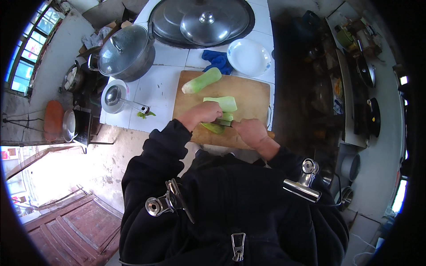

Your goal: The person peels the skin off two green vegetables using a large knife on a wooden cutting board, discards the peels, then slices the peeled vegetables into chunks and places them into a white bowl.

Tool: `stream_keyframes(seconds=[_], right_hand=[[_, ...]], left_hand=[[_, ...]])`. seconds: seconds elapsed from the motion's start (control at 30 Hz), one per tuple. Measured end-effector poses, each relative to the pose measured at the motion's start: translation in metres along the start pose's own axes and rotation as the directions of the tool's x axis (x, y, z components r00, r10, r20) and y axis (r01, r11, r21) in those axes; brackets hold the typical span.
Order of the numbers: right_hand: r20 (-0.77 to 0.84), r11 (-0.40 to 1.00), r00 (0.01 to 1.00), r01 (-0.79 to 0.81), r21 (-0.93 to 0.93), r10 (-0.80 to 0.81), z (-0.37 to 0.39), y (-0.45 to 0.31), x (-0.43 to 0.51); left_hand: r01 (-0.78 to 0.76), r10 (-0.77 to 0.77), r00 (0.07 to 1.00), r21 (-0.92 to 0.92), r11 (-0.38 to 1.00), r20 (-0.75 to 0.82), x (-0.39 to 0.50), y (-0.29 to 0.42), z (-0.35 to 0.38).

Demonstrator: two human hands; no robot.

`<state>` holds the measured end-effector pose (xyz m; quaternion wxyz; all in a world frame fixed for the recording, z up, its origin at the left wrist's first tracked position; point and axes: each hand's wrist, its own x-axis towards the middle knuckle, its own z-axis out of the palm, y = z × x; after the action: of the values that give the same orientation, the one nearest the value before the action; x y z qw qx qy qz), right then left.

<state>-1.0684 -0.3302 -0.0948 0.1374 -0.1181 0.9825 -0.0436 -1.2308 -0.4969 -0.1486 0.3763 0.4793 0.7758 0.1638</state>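
On the wooden cutting board lies a thick pale-green vegetable piece, whitish at its left end; it looks like a radish or gourd. Closer to me is a lengthwise-cut piece of the same kind. My right hand grips a kitchen knife, its blade pointing left and its handle end showing past the hand. With curled fingers, my left hand holds a smaller vegetable piece beside the blade, partly hidden by the fingers. A greener slice lies on the near side of the blade.
Behind the board are a blue cloth and a white dish. A large lidded pot stands left, near a bowl with a ladle. Green scraps lie on the tiles. A lidded wok is set at the back.
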Motion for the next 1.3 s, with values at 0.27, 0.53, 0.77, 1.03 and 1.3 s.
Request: stream_keyframes(seconds=[0.27,0.53,0.77,1.03,1.3], right_hand=[[-0.121,0.999,0.992,0.039,-0.005,-0.039,-0.015,0.030,-0.036],[-0.336,0.898,0.893,-0.144,0.415,0.298,0.018,0.059,-0.109],[-0.323,0.734,0.773,-0.255,0.630,0.546,0.031,0.050,-0.128],[-0.256,0.684,0.748,-0.339,0.646,0.612,0.037,0.048,-0.134],[-0.255,0.843,0.854,-0.318,0.434,0.453,0.044,0.048,-0.113]], left_hand=[[-0.001,-0.008,0.998,-0.143,0.990,-0.062,-0.007,-0.012,-0.024],[0.022,0.061,0.930,0.220,0.975,-0.363,0.000,0.004,-0.009],[0.043,0.172,0.868,0.415,0.909,-0.465,0.035,-0.014,-0.005],[-0.226,0.340,0.829,0.290,0.930,-0.445,-0.001,0.004,0.004],[0.024,-0.001,0.908,0.050,0.998,-0.418,-0.029,0.003,0.039]])
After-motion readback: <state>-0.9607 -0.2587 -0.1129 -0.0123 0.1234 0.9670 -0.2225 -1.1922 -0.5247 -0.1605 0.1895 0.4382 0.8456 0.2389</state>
